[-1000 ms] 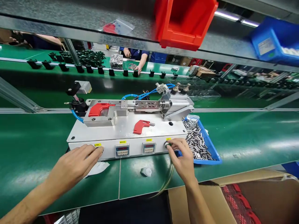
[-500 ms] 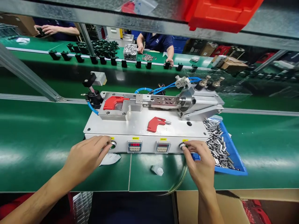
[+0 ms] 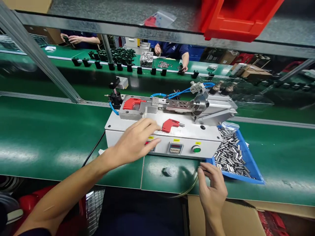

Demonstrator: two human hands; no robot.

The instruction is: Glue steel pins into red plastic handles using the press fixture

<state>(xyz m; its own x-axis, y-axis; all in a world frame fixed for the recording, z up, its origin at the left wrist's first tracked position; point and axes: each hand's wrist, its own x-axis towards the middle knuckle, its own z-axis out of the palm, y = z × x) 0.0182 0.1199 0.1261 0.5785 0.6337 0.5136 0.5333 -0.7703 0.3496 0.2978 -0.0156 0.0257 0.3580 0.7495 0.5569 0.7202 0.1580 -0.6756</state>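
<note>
Head view: on the green bench (image 3: 61, 147), a grey machine (image 3: 189, 139) stands below a shelf (image 3: 118, 14) at twelve o'clock. The bench edge runs by at six; a blue tray (image 3: 253, 168) sits at four. Since half a second ago, both hands have left the machine's buttons: the left hand (image 3: 137, 141), empty, thumb and fingers apart, hovers just beside the centre's loose red piece (image 3: 169, 125); the right hand (image 3: 213, 183), loosely curled, empty, is toward five.

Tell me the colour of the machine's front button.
The button is green with a silvery rim, seen in the head view.
</note>
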